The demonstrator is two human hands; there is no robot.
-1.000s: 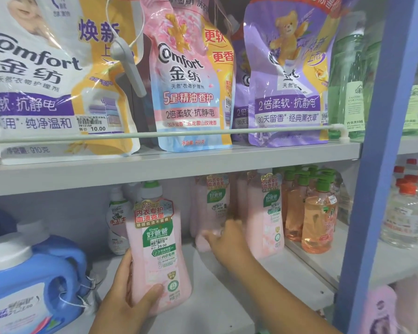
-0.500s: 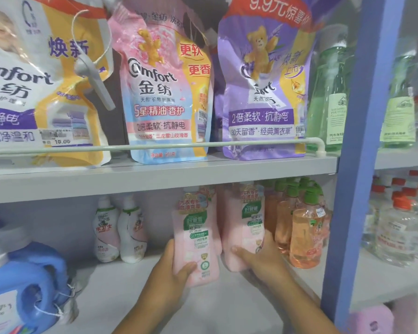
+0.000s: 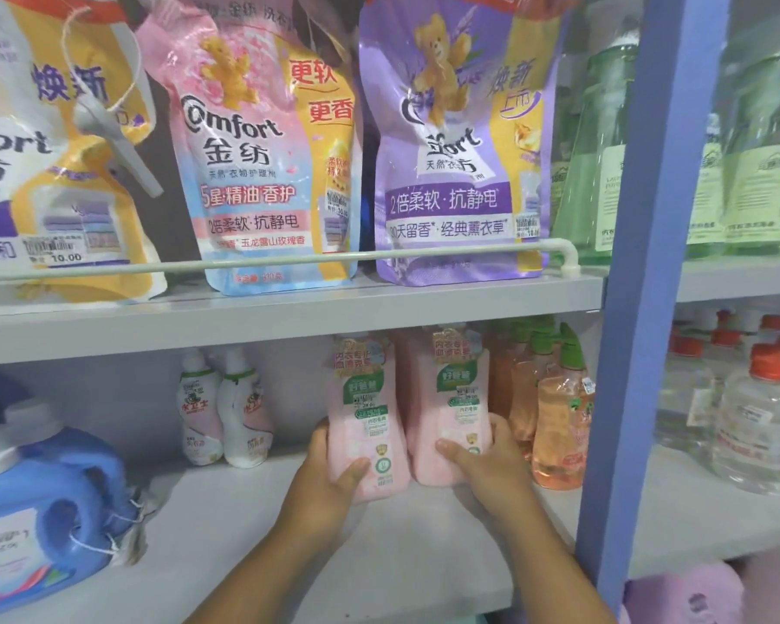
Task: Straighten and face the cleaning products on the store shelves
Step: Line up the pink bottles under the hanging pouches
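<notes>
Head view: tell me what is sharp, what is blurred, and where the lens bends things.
Head view: pouch print reads clearly; the pink bottles' small labels are soft, as are the clear bottles at right. The rail and shelf edge bow from wide-angle distortion. Light is even, without hard shadows.

Two bottles [image 3: 365,425] side by side on shelf [image 3: 244,533].

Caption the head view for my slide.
Left hand and right hand each grip a pink bottle on the lower shelf.

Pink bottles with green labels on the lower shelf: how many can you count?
2 clearly: the left pink plastic bottle in the left hand, the right pink bottle in the right hand. More may stand hidden behind.
</notes>
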